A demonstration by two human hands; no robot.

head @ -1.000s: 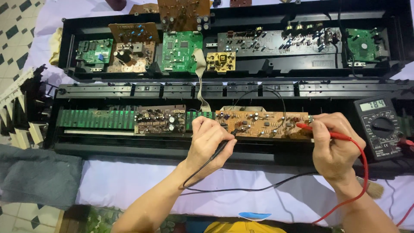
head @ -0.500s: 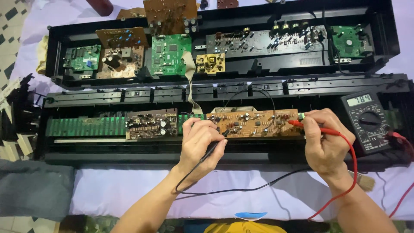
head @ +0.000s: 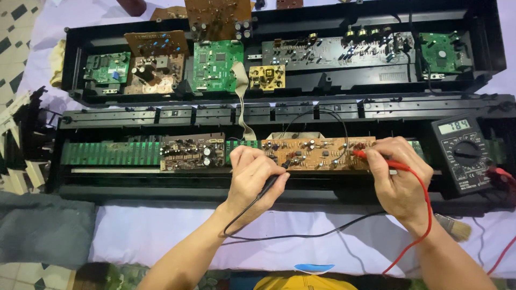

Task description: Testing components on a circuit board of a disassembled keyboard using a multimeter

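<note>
A: What is the left hand [head: 252, 174] doing?
B: It is gripping the black probe [head: 267, 185], tip on the brown circuit board [head: 320, 154] inside the black case [head: 134, 185].
A: And the right hand [head: 400, 177]?
B: It is pinching the red probe [head: 376, 159] on the same board. The multimeter [head: 462, 153] is lying just beside, at far right.
</note>
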